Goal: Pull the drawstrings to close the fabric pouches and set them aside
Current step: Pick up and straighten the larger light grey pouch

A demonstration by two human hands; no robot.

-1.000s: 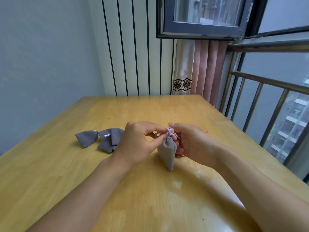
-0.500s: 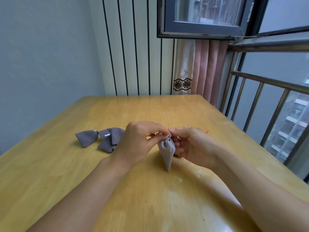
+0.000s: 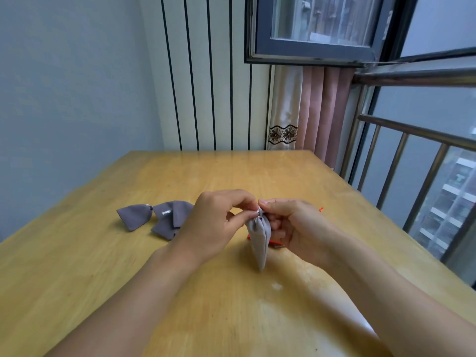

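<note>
Head view: a yellow wooden desk (image 3: pixel 257 318) filled the lower frame, set against a pale wall with vertical black stripes (image 3: pixel 206 73). A dark-framed window (image 3: pixel 322 29) and a pink curtain (image 3: pixel 319 112) stood behind the far right corner, and a metal railing (image 3: pixel 412 161) ran along the right side.

Both forearms reached in from the bottom edge and met near the desk centre. The left hand (image 3: pixel 213 228) and the right hand (image 3: pixel 296 228) held one light grey pouch (image 3: pixel 258 238) between them. The pouch hung upright with its mouth gathered at the top; whether its lower tip touched the desk I could not tell. Left grip: thumb and forefinger pinched at the gathered neck. Right grip: thumb and forefinger pinched at the same neck from the other side, remaining fingers curled behind the pouch. The silvery drawstring (image 3: pixel 258 209) showed only as a short bit between the fingertips.

To the left, well apart from the hands, darker grey pouches (image 3: pixel 154 217) lay flat on the desk in a small cluster, touching one another.

A red strand (image 3: pixel 278 244) lay on the desk under the right hand, and a small red bit (image 3: pixel 320 209) lay just beyond it.
</note>
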